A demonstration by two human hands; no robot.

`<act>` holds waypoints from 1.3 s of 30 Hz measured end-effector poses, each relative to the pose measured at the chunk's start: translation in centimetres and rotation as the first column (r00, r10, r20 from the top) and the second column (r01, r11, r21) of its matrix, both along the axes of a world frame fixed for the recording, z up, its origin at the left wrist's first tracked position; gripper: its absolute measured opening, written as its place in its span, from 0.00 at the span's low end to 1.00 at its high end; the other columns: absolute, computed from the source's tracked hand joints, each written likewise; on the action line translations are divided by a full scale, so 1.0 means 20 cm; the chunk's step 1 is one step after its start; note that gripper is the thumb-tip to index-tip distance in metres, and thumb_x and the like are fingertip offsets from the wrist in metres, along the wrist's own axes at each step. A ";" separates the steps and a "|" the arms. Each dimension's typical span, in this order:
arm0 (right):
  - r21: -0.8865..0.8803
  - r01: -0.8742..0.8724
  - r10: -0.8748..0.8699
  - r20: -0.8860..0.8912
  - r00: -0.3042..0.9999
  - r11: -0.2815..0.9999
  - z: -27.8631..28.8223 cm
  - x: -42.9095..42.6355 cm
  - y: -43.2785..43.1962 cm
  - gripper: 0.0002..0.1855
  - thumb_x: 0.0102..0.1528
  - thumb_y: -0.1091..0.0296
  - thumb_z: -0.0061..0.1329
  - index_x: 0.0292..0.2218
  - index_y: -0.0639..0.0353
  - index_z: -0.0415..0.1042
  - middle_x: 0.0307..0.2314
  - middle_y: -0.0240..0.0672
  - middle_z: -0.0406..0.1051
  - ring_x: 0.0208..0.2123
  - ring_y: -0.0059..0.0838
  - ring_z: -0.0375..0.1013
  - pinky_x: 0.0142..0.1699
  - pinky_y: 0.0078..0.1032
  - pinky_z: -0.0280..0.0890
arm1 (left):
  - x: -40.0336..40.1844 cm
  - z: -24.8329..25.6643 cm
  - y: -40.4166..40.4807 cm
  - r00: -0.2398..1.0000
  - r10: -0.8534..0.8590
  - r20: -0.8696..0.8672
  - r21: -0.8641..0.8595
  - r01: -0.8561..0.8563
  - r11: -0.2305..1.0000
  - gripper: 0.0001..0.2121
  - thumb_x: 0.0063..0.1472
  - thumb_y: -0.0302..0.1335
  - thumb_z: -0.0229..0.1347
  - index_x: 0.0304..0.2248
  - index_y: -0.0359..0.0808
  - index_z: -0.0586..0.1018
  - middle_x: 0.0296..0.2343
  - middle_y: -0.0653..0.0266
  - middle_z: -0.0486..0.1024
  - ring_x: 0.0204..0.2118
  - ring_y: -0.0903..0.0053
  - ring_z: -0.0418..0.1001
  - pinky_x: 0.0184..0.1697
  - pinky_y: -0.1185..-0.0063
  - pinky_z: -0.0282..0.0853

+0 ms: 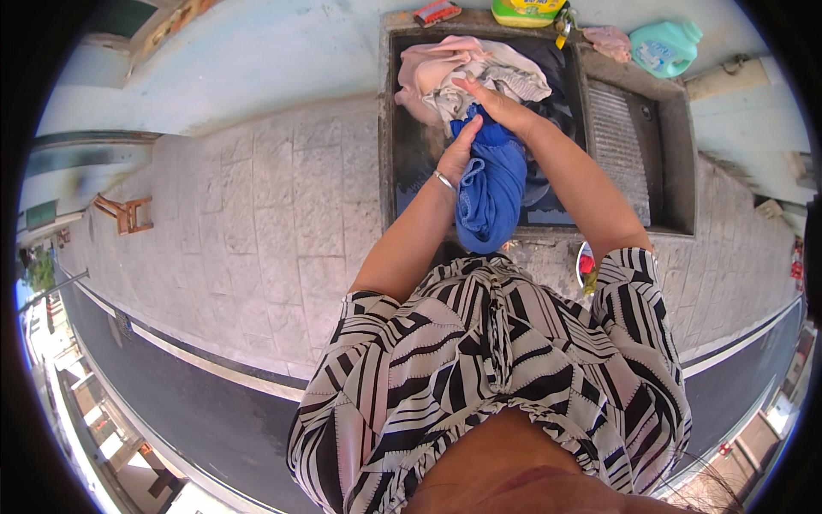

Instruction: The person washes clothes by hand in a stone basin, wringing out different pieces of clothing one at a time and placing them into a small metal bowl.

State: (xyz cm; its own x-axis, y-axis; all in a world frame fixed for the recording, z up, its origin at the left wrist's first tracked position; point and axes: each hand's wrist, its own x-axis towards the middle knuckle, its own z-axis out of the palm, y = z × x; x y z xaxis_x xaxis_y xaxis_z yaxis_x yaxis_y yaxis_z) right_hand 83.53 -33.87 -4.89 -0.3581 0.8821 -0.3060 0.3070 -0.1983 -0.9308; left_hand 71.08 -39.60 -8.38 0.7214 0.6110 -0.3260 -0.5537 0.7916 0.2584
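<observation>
Between my two hands hangs a bundled blue garment (491,193) over the near part of a stone wash basin (386,160). My left hand (459,151), with a silver bracelet at its wrist, presses on the garment's left upper side, thumb up. From the right, my right hand (494,109) lies against its gathered top, with its fingers partly hidden behind the cloth. Beyond the hands, pink cloth (443,58) and whitish striped cloth (520,74) are heaped in the basin. Dark cloth (559,70) lies at its right side, in or beside dark water.
A ribbed washboard section (613,148) adjoins the basin on the right. On the back ledge stand a yellow-green detergent container (528,11), a red packet (437,12), a pink cloth or bag (608,42) and a turquoise bottle (664,49). A wooden stool (131,215) is far left.
</observation>
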 end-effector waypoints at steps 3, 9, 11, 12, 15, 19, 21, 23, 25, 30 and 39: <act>0.192 0.078 -0.079 -0.002 0.997 0.978 0.06 0.00 -0.03 0.40 0.55 0.33 0.21 0.56 0.57 0.53 0.55 0.42 0.51 0.59 0.33 0.45 0.61 0.28 0.38 | 0.01 -0.03 0.04 0.988 0.123 -0.090 0.036 -0.121 0.992 0.19 0.55 0.42 0.52 0.39 0.34 0.73 0.32 0.58 0.76 0.32 0.69 0.75 0.39 0.72 0.72; 0.852 -0.162 0.064 0.150 0.987 0.498 0.43 0.08 -0.48 0.43 0.42 0.40 0.52 0.55 0.50 0.56 0.55 0.38 0.50 0.58 0.47 0.44 0.60 0.44 0.38 | -0.13 -0.03 0.06 0.921 0.275 0.275 -0.105 -0.255 0.961 0.27 0.54 0.51 0.38 0.42 0.37 0.71 0.37 0.55 0.72 0.38 0.62 0.72 0.43 0.68 0.69; 0.795 -0.494 0.116 0.487 0.866 0.353 0.41 0.05 -0.63 0.44 0.34 0.46 0.58 0.53 0.41 0.60 0.55 0.30 0.51 0.59 0.45 0.44 0.60 0.47 0.36 | -0.14 -0.04 0.04 0.930 0.238 0.280 -0.024 -0.241 0.970 0.33 0.53 0.59 0.35 0.49 0.43 0.65 0.45 0.56 0.67 0.47 0.61 0.67 0.49 0.65 0.64; 0.814 -0.484 0.098 0.479 0.872 0.322 0.38 0.01 -0.65 0.42 0.32 0.48 0.60 0.50 0.40 0.62 0.54 0.31 0.53 0.58 0.45 0.46 0.59 0.49 0.38 | -0.14 -0.07 0.09 0.888 0.339 0.310 -0.165 -0.301 0.939 0.31 0.52 0.56 0.35 0.43 0.38 0.69 0.40 0.54 0.70 0.43 0.61 0.69 0.47 0.65 0.65; 0.863 -0.444 0.003 0.457 0.890 0.243 0.33 -0.02 -0.64 0.37 0.28 0.54 0.62 0.44 0.40 0.68 0.51 0.30 0.58 0.56 0.46 0.51 0.57 0.51 0.43 | -0.04 -0.05 0.02 0.876 0.280 0.392 -0.059 -0.280 0.958 0.35 0.49 0.59 0.37 0.46 0.38 0.67 0.43 0.55 0.68 0.45 0.60 0.68 0.50 0.65 0.63; 0.948 -0.085 -0.063 0.109 0.992 0.306 0.31 0.00 -0.51 0.26 0.35 0.61 0.60 0.39 0.51 0.69 0.45 0.34 0.63 0.51 0.45 0.58 0.55 0.45 0.49 | 0.00 0.02 -0.04 0.807 0.394 0.439 -0.046 -0.418 0.907 0.36 0.48 0.59 0.40 0.47 0.37 0.66 0.44 0.55 0.67 0.46 0.60 0.67 0.52 0.65 0.61; 0.883 0.226 -0.143 -0.182 0.973 0.411 0.31 0.04 -0.47 0.19 0.41 0.67 0.58 0.36 0.59 0.69 0.41 0.40 0.66 0.48 0.44 0.64 0.54 0.40 0.55 | 0.03 0.02 0.02 0.799 0.576 0.173 0.037 -0.589 0.807 0.29 0.50 0.52 0.43 0.45 0.38 0.68 0.44 0.56 0.68 0.46 0.61 0.67 0.53 0.64 0.58; 0.588 0.630 -0.290 -0.572 0.767 0.508 0.24 0.08 -0.42 0.10 0.47 0.71 0.52 0.33 0.62 0.69 0.37 0.43 0.69 0.43 0.36 0.67 0.50 0.32 0.60 | 0.01 0.13 -0.02 0.810 0.539 0.230 -0.093 -0.533 0.841 0.24 0.53 0.46 0.46 0.43 0.39 0.70 0.44 0.58 0.69 0.47 0.62 0.66 0.52 0.63 0.59; 0.041 0.705 -0.334 -0.860 0.386 0.708 0.24 0.11 -0.39 0.07 0.53 0.69 0.46 0.33 0.62 0.68 0.36 0.41 0.69 0.41 0.33 0.68 0.48 0.31 0.62 | -0.02 0.23 -0.07 0.805 0.589 0.074 -0.056 -0.586 0.808 0.24 0.51 0.42 0.51 0.45 0.39 0.69 0.44 0.60 0.68 0.47 0.65 0.66 0.53 0.65 0.58; -0.433 0.523 -0.600 -0.775 0.200 0.734 0.17 0.23 -0.35 0.17 0.53 0.59 0.45 0.40 0.62 0.67 0.36 0.39 0.68 0.42 0.41 0.68 0.48 0.38 0.63 | -0.07 0.27 -0.11 0.725 0.689 0.023 0.529 -0.594 0.606 0.25 0.49 0.33 0.57 0.47 0.37 0.64 0.45 0.60 0.67 0.48 0.69 0.65 0.52 0.68 0.59; -0.530 0.071 -0.493 -0.722 0.485 0.845 0.25 0.31 -0.32 0.26 0.52 0.67 0.43 0.52 0.59 0.58 0.28 0.30 0.69 0.35 0.28 0.71 0.42 0.26 0.67 | -0.04 0.63 -0.20 0.709 0.692 0.132 0.944 0.123 -0.306 0.24 0.39 0.33 0.62 0.38 0.38 0.69 0.35 0.57 0.72 0.41 0.63 0.71 0.54 0.64 0.56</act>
